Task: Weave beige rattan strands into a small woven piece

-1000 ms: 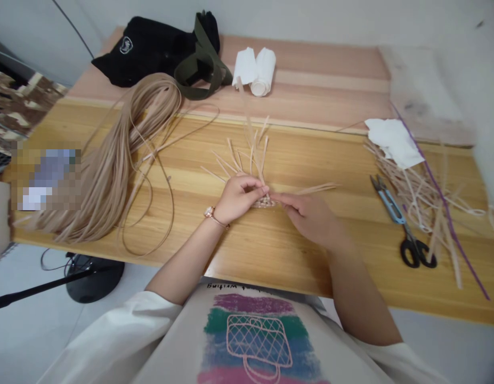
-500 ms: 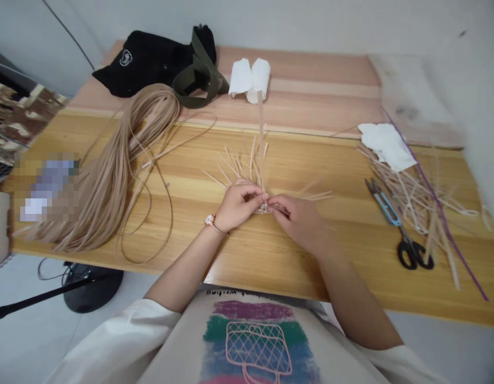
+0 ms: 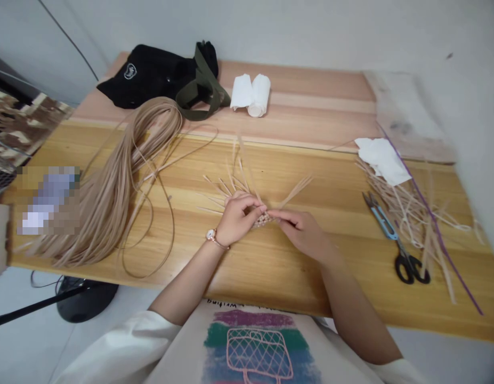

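Note:
A small woven piece (image 3: 263,219) of beige flat strips is held just above or on the wooden table. Loose strip ends (image 3: 231,184) fan out from it to the upper left, and a bundle of strips (image 3: 297,189) sticks out to the upper right. My left hand (image 3: 242,214), with a watch at the wrist, pinches the weave between thumb and fingers. From the right, my right hand (image 3: 300,229) touches the weave's edge with its index finger, the fingers closed together. What lies under my right fingertips is too small to make out.
A big hank of beige strips (image 3: 111,197) lies on the left. Scissors (image 3: 410,266), light-blue snips (image 3: 380,216), strip offcuts (image 3: 426,213) and white tissue (image 3: 382,160) lie on the right. At the back are a black bag (image 3: 154,74) and a white paper roll (image 3: 259,96).
The view has tilted, so everything sits lower. The long upright strip now leans left, and the right-hand strips point up more. My right fingers have shifted at the weave's edge, exposing more of it.

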`<act>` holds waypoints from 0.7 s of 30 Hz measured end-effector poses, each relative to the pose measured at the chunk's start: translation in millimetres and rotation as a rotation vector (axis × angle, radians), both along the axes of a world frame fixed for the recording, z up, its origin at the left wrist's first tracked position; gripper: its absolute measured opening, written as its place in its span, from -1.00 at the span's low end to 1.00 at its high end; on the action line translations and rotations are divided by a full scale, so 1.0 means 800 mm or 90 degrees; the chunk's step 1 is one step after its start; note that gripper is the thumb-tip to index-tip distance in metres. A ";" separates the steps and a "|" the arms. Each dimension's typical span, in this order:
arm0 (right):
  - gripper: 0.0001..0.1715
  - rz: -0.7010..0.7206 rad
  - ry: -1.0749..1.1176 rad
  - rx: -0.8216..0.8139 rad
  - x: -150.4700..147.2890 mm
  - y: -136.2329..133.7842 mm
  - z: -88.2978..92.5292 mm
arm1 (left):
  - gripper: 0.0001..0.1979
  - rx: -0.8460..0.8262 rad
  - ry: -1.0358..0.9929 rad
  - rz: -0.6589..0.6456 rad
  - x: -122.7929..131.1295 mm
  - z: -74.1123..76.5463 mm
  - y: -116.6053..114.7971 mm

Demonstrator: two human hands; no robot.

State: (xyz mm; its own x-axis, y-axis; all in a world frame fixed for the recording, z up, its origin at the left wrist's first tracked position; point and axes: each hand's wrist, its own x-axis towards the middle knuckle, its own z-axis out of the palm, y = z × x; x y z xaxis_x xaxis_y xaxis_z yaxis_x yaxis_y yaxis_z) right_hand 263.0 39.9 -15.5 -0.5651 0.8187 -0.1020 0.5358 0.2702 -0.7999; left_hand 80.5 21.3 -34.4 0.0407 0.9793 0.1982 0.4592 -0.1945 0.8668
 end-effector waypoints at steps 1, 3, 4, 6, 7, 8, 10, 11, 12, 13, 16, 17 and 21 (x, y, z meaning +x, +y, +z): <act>-0.63 -0.015 0.010 -0.018 -0.001 0.000 0.000 | -0.80 -0.002 0.003 0.004 0.000 0.000 0.000; -0.68 -0.037 0.038 -0.054 -0.003 -0.001 -0.001 | -0.81 -0.003 0.007 0.007 0.000 0.000 0.000; -0.69 -0.042 0.059 -0.071 -0.004 -0.001 -0.002 | -0.81 -0.004 0.008 0.005 0.000 0.001 0.000; -0.71 -0.054 0.107 -0.103 -0.005 -0.001 -0.006 | -0.81 -0.009 0.011 0.004 0.000 0.002 -0.001; -0.71 -0.058 0.124 -0.123 -0.005 -0.001 -0.008 | -0.81 -0.012 0.014 0.003 0.000 0.003 -0.001; -0.69 -0.063 0.132 -0.146 -0.005 0.000 -0.009 | -0.81 -0.016 0.017 0.002 0.000 0.004 -0.001; -0.67 -0.065 0.130 -0.187 -0.005 0.001 -0.011 | -0.80 -0.023 0.028 0.005 -0.002 0.006 -0.001; -0.66 -0.060 0.128 -0.195 -0.005 0.001 -0.011 | -0.80 -0.025 0.036 0.009 -0.003 0.007 -0.001; -0.67 -0.051 0.129 -0.197 -0.005 0.002 -0.011 | -0.80 -0.026 0.044 0.016 -0.004 0.008 -0.001; -0.67 -0.041 0.134 -0.194 -0.005 0.002 -0.011 | -0.80 -0.026 0.052 0.024 -0.005 0.008 -0.001; -0.69 -0.019 0.142 -0.181 -0.005 0.003 -0.011 | -0.80 -0.024 0.067 0.039 -0.007 0.008 0.000; -0.69 -0.019 0.138 -0.179 -0.005 0.002 -0.011 | -0.79 -0.025 0.071 0.040 -0.006 0.007 0.000; -0.75 -0.030 0.113 -0.204 -0.004 0.001 -0.012 | -0.79 -0.027 0.075 0.001 -0.002 0.004 -0.001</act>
